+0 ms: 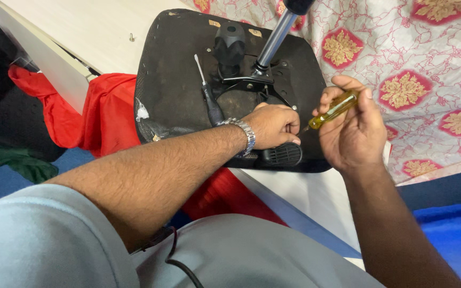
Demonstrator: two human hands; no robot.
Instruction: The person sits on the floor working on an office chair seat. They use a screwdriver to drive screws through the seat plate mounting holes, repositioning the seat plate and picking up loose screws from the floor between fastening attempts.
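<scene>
An upturned black chair seat (172, 80) lay on a pale desk (97, 32), its metal post (276, 37) rising toward the top edge, where its upper end was cut off. The left hand (274, 125) rested on the seat's underside, fingers curled shut near the bracket (246, 80); whether it pinched anything could not be told. The right hand (350, 125), just beside it, was closed around a yellow-handled screwdriver (334, 109), the tip pointing at the left fingers and hidden between the hands. A second, black-handled screwdriver (209, 96) lay on the seat, its handle end passing under the left wrist. Red cloth (105, 112) hung off the desk edge under the seat, a patterned sheet (428, 69) lay to the right, and a small screw (132, 37) stood apart on the desk.
</scene>
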